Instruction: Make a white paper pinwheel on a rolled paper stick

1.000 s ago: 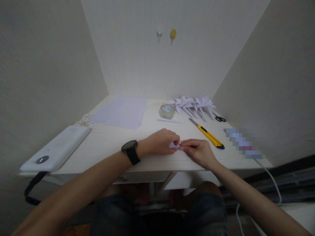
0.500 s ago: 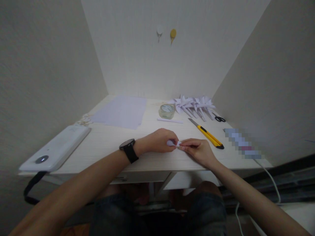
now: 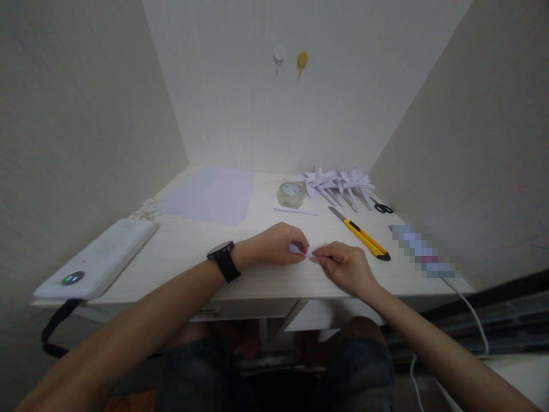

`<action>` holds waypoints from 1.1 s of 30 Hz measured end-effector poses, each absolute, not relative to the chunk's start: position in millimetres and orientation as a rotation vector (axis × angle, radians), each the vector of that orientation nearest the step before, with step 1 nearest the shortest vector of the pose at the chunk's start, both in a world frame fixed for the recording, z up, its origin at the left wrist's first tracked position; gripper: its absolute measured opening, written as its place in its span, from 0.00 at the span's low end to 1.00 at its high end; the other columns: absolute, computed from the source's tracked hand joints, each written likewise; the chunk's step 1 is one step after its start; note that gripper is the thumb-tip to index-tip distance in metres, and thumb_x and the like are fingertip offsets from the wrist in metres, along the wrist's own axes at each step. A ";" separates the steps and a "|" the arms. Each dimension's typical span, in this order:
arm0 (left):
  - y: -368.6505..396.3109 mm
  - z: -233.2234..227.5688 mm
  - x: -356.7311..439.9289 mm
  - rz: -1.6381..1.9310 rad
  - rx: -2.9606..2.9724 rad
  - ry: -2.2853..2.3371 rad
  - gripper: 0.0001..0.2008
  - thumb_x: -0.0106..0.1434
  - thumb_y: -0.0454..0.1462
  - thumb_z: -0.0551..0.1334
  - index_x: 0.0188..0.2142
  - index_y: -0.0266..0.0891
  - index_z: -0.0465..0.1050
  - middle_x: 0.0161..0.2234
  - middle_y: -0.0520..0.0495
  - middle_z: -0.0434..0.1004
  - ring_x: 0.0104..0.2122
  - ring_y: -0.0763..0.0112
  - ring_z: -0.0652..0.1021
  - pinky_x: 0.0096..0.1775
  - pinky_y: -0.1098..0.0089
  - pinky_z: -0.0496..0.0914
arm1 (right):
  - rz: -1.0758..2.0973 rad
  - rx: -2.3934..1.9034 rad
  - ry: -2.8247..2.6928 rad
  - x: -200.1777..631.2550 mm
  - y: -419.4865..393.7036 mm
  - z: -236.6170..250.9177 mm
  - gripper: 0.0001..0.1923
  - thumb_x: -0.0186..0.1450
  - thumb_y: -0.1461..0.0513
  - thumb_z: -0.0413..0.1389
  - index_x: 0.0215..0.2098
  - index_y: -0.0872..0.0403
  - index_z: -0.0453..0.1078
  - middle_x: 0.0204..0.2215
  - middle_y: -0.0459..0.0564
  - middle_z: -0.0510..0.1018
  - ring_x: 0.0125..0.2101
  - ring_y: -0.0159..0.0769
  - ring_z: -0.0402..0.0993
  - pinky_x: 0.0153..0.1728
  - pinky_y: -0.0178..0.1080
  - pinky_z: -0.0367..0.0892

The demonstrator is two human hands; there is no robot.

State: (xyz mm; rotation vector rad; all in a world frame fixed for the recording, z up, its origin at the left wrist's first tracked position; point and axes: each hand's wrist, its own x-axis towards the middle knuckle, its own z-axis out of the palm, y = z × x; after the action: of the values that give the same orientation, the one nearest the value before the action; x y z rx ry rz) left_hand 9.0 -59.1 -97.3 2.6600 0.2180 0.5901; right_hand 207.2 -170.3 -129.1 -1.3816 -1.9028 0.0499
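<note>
Low over the front of the white desk (image 3: 257, 280), a small folded piece of white paper (image 3: 295, 248) is pinched between my two hands. My left hand (image 3: 281, 243), with a black watch (image 3: 223, 260) at the wrist, closes thumb and fingers on its left part. The fingertips of my right hand (image 3: 346, 266) grip its right end. Much of the paper is hidden by my fingers. Just beyond my hands lies a thin rolled paper stick (image 3: 295, 212), and to the right rests a yellow utility knife (image 3: 360, 233) with its blade out.
White paper sheets (image 3: 210, 194) lie at the back left. A roll of clear tape (image 3: 290, 194) sits beside several paper pinwheels (image 3: 337, 183), with black scissors (image 3: 383, 208) close by. A white device (image 3: 98, 257) occupies the left edge; a blurred-out item (image 3: 422, 252) lies at the right.
My fingers have shifted very slightly on the folded paper, the right fingertips curling a little more. Everything on the desk stays where it was.
</note>
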 end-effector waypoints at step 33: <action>-56.6 -108.8 8.4 0.650 2.769 0.211 0.01 0.58 0.33 0.65 0.31 0.37 0.77 0.38 0.45 0.83 0.41 0.65 0.80 0.46 0.67 0.70 | -0.224 -2.515 -1.503 297.4 -144.7 -105.7 0.24 0.63 0.45 0.52 0.37 0.56 0.77 0.37 0.62 0.81 0.38 0.52 0.78 0.33 0.43 0.66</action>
State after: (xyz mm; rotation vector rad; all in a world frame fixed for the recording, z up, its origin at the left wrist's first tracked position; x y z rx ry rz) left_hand 8.4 -56.6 -108.8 2.7690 0.2111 0.6502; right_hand 297.4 -144.7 -105.7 -2.5147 -1.5034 -0.2244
